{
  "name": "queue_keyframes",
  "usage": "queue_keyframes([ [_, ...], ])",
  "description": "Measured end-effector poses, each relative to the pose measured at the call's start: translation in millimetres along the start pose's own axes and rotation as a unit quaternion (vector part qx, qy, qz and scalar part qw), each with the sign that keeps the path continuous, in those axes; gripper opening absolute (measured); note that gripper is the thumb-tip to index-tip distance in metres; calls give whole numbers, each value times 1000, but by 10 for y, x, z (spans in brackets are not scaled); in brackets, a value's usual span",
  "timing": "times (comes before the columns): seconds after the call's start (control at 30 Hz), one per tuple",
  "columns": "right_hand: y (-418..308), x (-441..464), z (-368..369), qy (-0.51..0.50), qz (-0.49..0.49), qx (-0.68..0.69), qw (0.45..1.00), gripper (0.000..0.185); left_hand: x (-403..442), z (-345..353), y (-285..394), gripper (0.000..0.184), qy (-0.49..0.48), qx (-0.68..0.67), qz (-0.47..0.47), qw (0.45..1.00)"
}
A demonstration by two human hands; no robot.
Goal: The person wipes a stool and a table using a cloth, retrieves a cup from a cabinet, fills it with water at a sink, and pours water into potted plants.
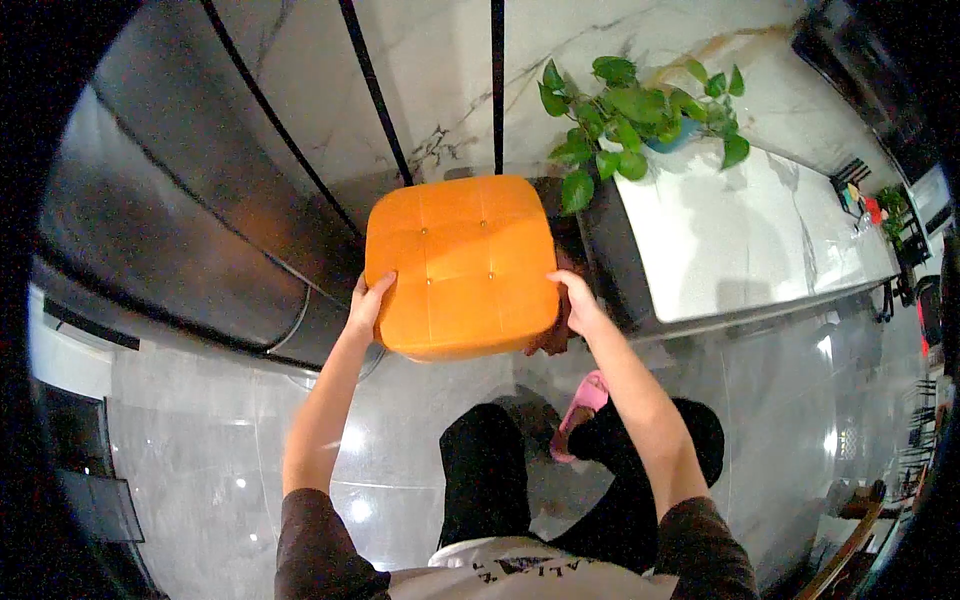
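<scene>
Well, the squarish orange padded seat (460, 258), round-cornered, is at my twelve o'clock, gripped on opposite sides by my left hand (369, 302) and right hand (577, 302). From it, grey floor (225, 430) opens at eight, the white bench (715, 255) edge at three. I count one seat, four buttons (429, 282), one plant (636, 104).

The orange square tufted seat (460, 260) is between the left hand (368, 305) and the right hand (577, 302), before the white marble-patterned wall (440, 60). The dark glossy panelled unit (200, 200) stands left; the white marble-topped counter (720, 250) stands right, bearing the green leafy plant (632, 105) at its far side. The pink slipper (587, 395) is near, slightly right of the seat.
</scene>
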State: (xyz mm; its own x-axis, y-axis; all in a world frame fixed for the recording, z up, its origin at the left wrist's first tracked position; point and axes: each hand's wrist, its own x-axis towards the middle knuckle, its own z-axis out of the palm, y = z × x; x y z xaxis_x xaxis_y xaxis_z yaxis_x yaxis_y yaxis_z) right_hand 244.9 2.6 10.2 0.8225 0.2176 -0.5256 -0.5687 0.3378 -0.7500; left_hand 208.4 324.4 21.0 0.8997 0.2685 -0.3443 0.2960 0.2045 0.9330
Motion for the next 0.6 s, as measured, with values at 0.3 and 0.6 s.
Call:
queue_keyframes([
  [0.3, 206, 637, -75, 20, 32, 55, 998, 38, 791, -36, -252, 54, -34, -8, -35, 999],
  [0.6, 388, 1008, -89, -9, 6, 69, 998, 40, 1120, -219, -397, 57, -11, 6, -43, 999],
])
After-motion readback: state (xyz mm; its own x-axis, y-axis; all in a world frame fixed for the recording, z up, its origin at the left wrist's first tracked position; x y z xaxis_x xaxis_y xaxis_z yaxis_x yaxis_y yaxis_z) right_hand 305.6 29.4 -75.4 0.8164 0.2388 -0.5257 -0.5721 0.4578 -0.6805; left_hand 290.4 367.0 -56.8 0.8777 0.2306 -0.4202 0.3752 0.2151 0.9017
